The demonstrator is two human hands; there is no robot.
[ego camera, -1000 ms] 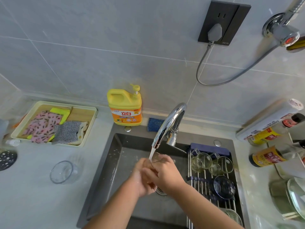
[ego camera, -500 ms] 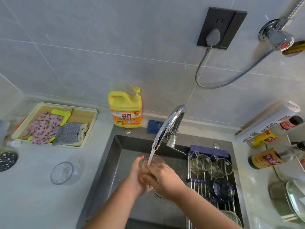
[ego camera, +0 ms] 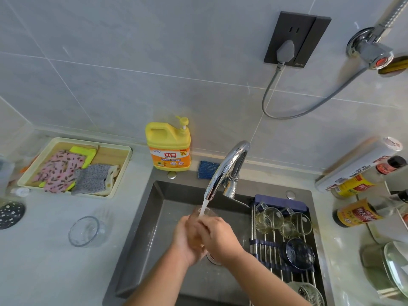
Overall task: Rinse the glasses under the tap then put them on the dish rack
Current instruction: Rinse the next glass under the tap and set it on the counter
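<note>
Over the grey sink (ego camera: 141, 228), my left hand (ego camera: 185, 239) and my right hand (ego camera: 218, 237) wrap a clear glass (ego camera: 206, 212); only its rim shows above my fingers. Water runs from the chrome tap (ego camera: 227, 166) into that glass. On the metal dish rack (ego camera: 265, 252) across the sink's right side lie two clear glass mugs (ego camera: 269, 219) (ego camera: 297, 224) and a dark glass (ego camera: 299, 253). Another clear glass (ego camera: 86, 230) lies on its side on the counter to the left.
A yellow detergent bottle (ego camera: 170, 146) and a blue sponge (ego camera: 207, 170) stand behind the sink. A tray of cloths (ego camera: 75, 166) sits at the left. Sauce bottles (ego camera: 362, 213) and a pot with a glass lid (ego camera: 393, 266) crowd the right counter.
Both hands have stayed under the running water, shifting around the glass; its rim now shows a little more above my fingers. The view has tilted slightly.
</note>
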